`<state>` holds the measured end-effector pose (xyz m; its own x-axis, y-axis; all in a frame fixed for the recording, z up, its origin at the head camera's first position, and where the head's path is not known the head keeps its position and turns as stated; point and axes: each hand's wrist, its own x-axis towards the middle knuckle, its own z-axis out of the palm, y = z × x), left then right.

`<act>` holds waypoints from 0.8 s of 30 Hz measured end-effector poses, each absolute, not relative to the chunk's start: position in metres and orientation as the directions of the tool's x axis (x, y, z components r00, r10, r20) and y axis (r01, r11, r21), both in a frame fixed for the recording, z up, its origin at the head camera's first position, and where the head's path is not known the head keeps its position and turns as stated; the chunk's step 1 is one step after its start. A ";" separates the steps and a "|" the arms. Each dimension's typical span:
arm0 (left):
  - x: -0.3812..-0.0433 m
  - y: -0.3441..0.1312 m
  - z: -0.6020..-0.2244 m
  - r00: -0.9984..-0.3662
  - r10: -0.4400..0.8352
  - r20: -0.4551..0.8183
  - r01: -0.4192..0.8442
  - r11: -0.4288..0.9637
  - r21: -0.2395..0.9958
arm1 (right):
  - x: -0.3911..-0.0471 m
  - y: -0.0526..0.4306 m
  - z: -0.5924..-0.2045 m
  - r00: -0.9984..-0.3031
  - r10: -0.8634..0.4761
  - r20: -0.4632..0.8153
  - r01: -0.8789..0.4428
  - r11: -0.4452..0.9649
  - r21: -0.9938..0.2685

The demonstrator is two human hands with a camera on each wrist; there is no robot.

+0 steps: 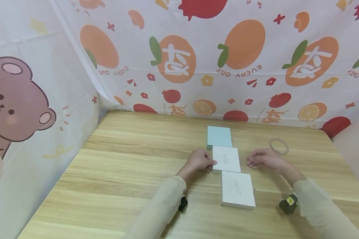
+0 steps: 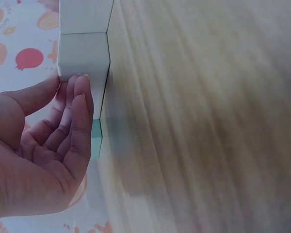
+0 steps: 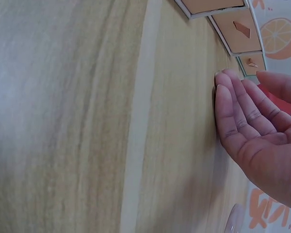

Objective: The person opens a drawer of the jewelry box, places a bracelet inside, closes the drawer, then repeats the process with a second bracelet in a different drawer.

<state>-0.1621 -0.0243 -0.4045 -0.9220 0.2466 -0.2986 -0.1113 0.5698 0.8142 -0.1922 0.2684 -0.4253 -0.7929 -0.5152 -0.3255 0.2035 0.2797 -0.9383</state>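
Three flat boxes form a staggered line on the wooden table: a pale blue box [image 1: 219, 136] at the back, a white box [image 1: 227, 158] in the middle and another white box [image 1: 237, 189] in front. My left hand [image 1: 199, 160] pinches the left edge of the middle box, thumb on its top and fingers against its side. Right of that box, my right hand [image 1: 264, 158] lies by the tabletop with loosely bent fingers, holding nothing. Small pull tabs [image 3: 242, 29] show on the boxes' right sides in the right wrist view.
A pinkish ring [image 1: 282, 153] lies on the wooden table [image 1: 122, 172] beyond the right hand. A white cloth [image 1: 131, 49] printed with fruit hangs along the back edge, and one with a bear [image 1: 21, 96] hangs at left. Black devices [image 1: 288, 205] sit at both wrists.
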 end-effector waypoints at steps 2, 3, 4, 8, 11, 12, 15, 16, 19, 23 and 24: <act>-0.163 -0.025 -0.405 -0.919 0.253 -0.301 -0.112 0.565 0.818 | -0.193 0.268 -0.427 -0.797 -0.508 -0.328 0.207 0.280 -0.937; -0.164 -0.025 -0.405 -0.918 0.256 -0.302 -0.115 0.559 0.821 | -0.193 0.269 -0.428 -0.798 -0.503 -0.332 0.211 0.282 -0.936; -0.165 -0.026 -0.405 -0.916 0.259 -0.305 -0.120 0.550 0.826 | -0.193 0.269 -0.429 -0.800 -0.501 -0.332 0.209 0.285 -0.935; -0.170 -0.029 -0.403 -0.910 0.267 -0.316 -0.146 0.507 0.850 | -0.193 0.269 -0.431 -0.805 -0.488 -0.338 0.209 0.299 -0.931; -0.174 -0.033 -0.403 -0.910 0.259 -0.323 -0.172 0.472 0.865 | -0.192 0.269 -0.431 -0.804 -0.492 -0.334 0.202 0.303 -0.931; -0.176 -0.035 -0.403 -0.912 0.253 -0.324 -0.180 0.462 0.868 | -0.192 0.269 -0.431 -0.804 -0.493 -0.333 0.200 0.304 -0.932; -0.182 -0.038 -0.404 -0.921 0.224 -0.319 -0.190 0.458 0.869 | -0.191 0.270 -0.431 -0.804 -0.497 -0.327 0.193 0.302 -0.934; -0.184 -0.040 -0.405 -0.924 0.213 -0.318 -0.194 0.457 0.868 | -0.190 0.270 -0.431 -0.805 -0.495 -0.327 0.194 0.300 -0.934; -0.188 -0.044 -0.405 -0.932 0.192 -0.308 -0.191 0.460 0.867 | -0.190 0.270 -0.431 -0.809 -0.488 -0.327 0.198 0.298 -0.934; -0.194 -0.048 -0.405 -0.939 0.167 -0.302 -0.199 0.452 0.869 | -0.189 0.269 -0.430 -0.813 -0.481 -0.326 0.197 0.300 -0.933; -0.196 -0.049 -0.405 -0.940 0.158 -0.304 -0.206 0.447 0.870 | -0.188 0.269 -0.430 -0.814 -0.481 -0.326 0.196 0.301 -0.933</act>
<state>-0.1958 -0.0489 -0.4054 -0.9395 0.1580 -0.3039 -0.2063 0.4470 0.8704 -0.1885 0.2689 -0.4304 -0.8139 -0.4810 -0.3260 0.1956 0.3015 -0.9332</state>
